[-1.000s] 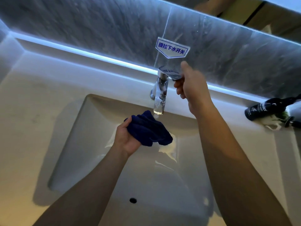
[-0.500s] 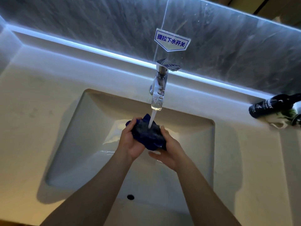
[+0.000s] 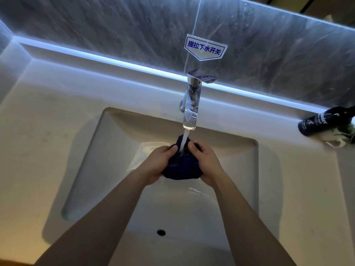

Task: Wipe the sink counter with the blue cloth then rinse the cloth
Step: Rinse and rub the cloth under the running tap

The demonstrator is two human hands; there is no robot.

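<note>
The right hand (image 3: 206, 166) has left the tap (image 3: 191, 110) and joined the left hand (image 3: 157, 166), both sets of fingers now clasping the bunched blue cloth (image 3: 180, 169) under running water over the basin's back edge, so rinsing looks underway.

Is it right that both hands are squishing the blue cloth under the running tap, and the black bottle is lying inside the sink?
Not quite. The head view shows the black bottle lying on the counter at the right, outside the sink. Both the left hand and right hand do squeeze the blue cloth under the running tap.
</note>
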